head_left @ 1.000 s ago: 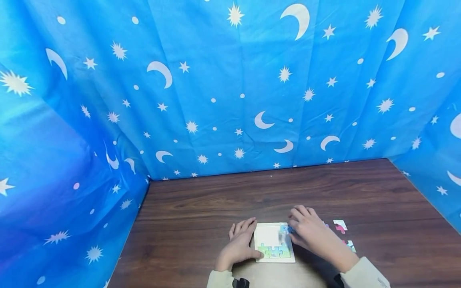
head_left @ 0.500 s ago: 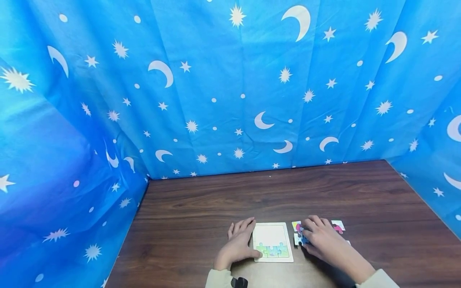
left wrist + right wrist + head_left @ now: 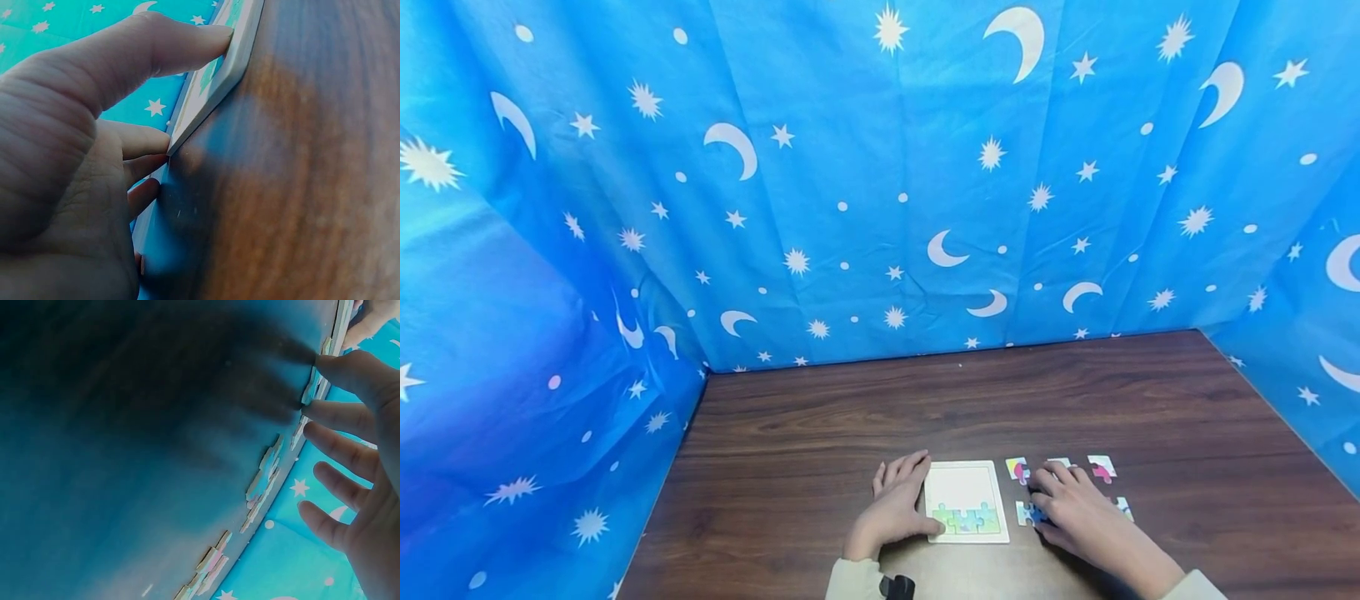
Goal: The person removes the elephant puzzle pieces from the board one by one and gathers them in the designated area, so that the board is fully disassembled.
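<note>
Head view: tray edges [image 3: 970, 539] between well-spaced hands [image 3: 891, 510] [image 3: 1073, 512]

place: cloth-screened table booth, kind of building unclear | table [image 3: 820, 433]: dark wood-grain top | cloth [image 3: 850, 167]: blue with white moons and stars, hangs in folds behind the table and along its left and right sides

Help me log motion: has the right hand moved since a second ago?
Yes. In the head view, against the table's far right corner, the right hand has shifted rightward and nearer the camera.
</note>
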Motion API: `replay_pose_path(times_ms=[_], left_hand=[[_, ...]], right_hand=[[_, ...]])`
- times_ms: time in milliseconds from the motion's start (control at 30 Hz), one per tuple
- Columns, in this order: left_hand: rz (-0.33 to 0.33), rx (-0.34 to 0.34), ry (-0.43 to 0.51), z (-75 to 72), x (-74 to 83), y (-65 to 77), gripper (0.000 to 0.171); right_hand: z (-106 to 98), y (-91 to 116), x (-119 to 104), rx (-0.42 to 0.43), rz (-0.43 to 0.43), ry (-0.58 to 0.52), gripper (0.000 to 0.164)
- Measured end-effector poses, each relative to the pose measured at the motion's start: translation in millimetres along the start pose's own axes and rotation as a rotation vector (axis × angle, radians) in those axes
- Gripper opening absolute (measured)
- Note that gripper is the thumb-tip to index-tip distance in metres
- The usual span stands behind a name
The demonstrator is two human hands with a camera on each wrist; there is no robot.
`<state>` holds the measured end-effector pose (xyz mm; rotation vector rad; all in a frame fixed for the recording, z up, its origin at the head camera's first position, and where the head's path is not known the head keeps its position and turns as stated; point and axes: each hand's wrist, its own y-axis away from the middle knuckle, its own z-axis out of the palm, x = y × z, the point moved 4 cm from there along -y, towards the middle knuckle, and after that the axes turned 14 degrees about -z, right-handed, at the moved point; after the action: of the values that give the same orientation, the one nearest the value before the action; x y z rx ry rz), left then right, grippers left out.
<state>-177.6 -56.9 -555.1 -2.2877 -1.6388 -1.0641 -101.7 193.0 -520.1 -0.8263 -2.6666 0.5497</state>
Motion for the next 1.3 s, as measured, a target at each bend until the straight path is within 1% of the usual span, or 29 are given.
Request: replay_pose_path(times_ms=[100, 233, 367, 467, 600, 733, 867, 967, 1100, 1167, 1300], left_hand=[[-0.008, -0.001, -0.003, -0.9, 0.5, -0.1, 0.097], [-0.019, -0.001, -0.01, -2.4, 1.6, 0.5, 0.098], [-0.021, -0.011, -0.004, -2.6, 2.7, 1.0, 0.097], [-0.017, -0.015, 0.011, -1.3, 2.8, 0.0, 0.096], [-0.023, -0.014, 0.006, 4.4, -0.3, -3.9, 0.098], [-0.036, 0.003, -0.01, 9.2, -4.3, -8.4, 0.101], [-0.038, 0.024, -0.018, 10.3, -2.6, -10.2, 0.102], [-0.046, 0.037, -0.043, 11.6, 1.9, -10.4, 0.103], [-0.066, 0.064, -0.101, 13.7, 7.5, -9.5, 0.105], [-0.075, 0.076, -0.123, 14.8, 9.4, -8.3, 0.105], [-0.085, 0.096, -0.137, 16.2, 12.3, -5.6, 0.103]], right_hand=[[0, -1, 0, -0.005, 0.009, 0.003, 0.029], [-2, -5, -1, -0.027, 0.049, 0.003, 0.031], [-3, -11, -5, -0.037, 0.075, -0.042, 0.033], [-1, -18, -8, -0.051, 0.068, -0.079, 0.034], [3, -28, -12, -0.072, 0.065, -0.106, 0.033], [6, -36, -16, -0.103, 0.07, -0.149, 0.03], [11, -40, -18, -0.144, 0.07, -0.178, 0.031], [11, -42, -19, -0.129, 0.066, -0.172, 0.031], [10, -45, -19, -0.103, 0.074, -0.171, 0.031], [11, -46, -19, -0.115, 0.087, -0.186, 0.031], [13, -47, -20, -0.151, 0.122, -0.215, 0.032]])
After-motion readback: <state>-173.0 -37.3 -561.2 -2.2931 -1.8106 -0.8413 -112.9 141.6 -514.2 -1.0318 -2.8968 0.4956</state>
